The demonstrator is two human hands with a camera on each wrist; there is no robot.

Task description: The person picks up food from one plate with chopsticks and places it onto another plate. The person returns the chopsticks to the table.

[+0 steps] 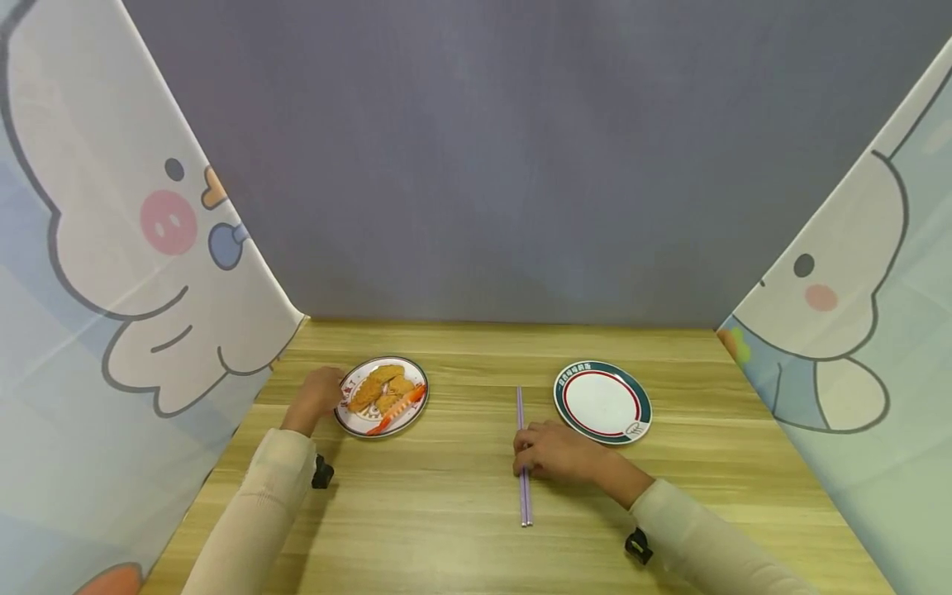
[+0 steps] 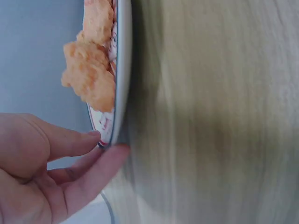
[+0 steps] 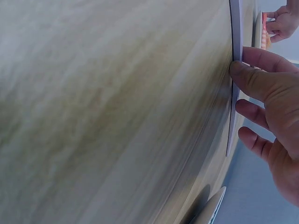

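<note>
Two hands work apart on a pale wooden table.
Left hand pinches the round food-filled plate left of centre; right hand closes on purple chopsticks.

A pale wood-grain table top with a smooth, matt finish is seen. Two glossy plates, apparently glazed or melamine, are laid on it: a food plate and an empty plate. The fried pieces are shown with a rough, crumbed crust. The purple chopsticks appear smooth, likely plastic. Soft knitted cloth is worn as sleeves.
</note>
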